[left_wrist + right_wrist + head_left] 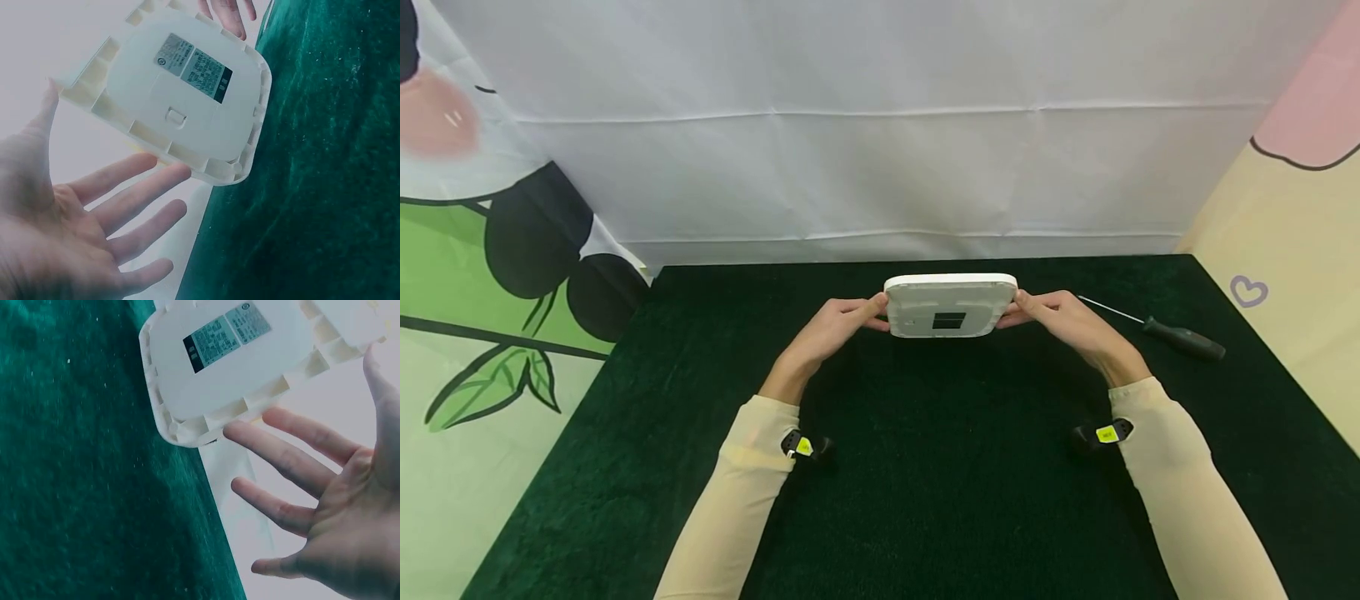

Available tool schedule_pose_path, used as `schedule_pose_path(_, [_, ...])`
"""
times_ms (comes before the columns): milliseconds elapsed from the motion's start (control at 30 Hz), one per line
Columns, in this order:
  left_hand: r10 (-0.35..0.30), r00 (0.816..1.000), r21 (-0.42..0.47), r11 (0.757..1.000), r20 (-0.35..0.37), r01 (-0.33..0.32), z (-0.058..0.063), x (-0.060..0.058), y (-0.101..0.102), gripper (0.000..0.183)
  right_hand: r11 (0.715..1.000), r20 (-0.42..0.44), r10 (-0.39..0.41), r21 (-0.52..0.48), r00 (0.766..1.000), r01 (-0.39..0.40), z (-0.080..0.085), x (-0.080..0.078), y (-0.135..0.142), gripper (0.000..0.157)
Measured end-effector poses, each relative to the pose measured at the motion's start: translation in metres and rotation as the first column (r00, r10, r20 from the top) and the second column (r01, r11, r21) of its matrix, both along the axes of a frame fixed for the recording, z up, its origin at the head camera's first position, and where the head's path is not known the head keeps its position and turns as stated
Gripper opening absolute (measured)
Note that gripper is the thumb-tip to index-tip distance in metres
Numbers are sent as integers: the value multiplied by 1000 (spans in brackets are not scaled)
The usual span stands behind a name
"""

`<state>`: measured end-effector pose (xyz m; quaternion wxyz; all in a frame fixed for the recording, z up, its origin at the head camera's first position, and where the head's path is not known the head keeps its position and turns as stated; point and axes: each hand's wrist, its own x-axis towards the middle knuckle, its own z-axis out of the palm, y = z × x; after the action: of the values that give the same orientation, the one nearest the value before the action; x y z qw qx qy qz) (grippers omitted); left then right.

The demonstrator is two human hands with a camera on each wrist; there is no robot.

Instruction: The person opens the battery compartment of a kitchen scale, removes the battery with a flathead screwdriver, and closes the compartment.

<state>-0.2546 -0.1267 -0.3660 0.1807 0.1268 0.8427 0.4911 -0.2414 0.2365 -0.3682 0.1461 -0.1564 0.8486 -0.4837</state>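
A flat white plastic device (917,304) with rounded corners is held up over the far part of the table, tilted. Its underside (147,90) has a ribbed rim, a printed label (199,72) with a dark end, and a small latch-like tab (176,117). My left hand (831,333) pinches the left edge between thumb and fingertips, its lower fingers spread free. At the right edge my right hand (1067,327) pinches in the same way, with its ring and little fingers off the device.
A screwdriver (1183,337) with a dark handle lies on the table just right of my right hand, shaft pointing back left. Dark green cloth (925,467) covers the table. A white sheet (887,183) hangs behind it, with printed cartoon sheets (1300,250) at the sides.
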Motion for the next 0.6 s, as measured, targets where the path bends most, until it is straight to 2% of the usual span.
schedule_pose_path(200, [66,998,41,997,-17,-65,-4,-1,5,66,999,4,-49,-11,999,49,1,0,-4,54])
schedule_pose_path(600, [80,992,117,991,-97,-68,-23,-7,11,38,992,-62,-105,-77,993,100,-20,-4,-5,40])
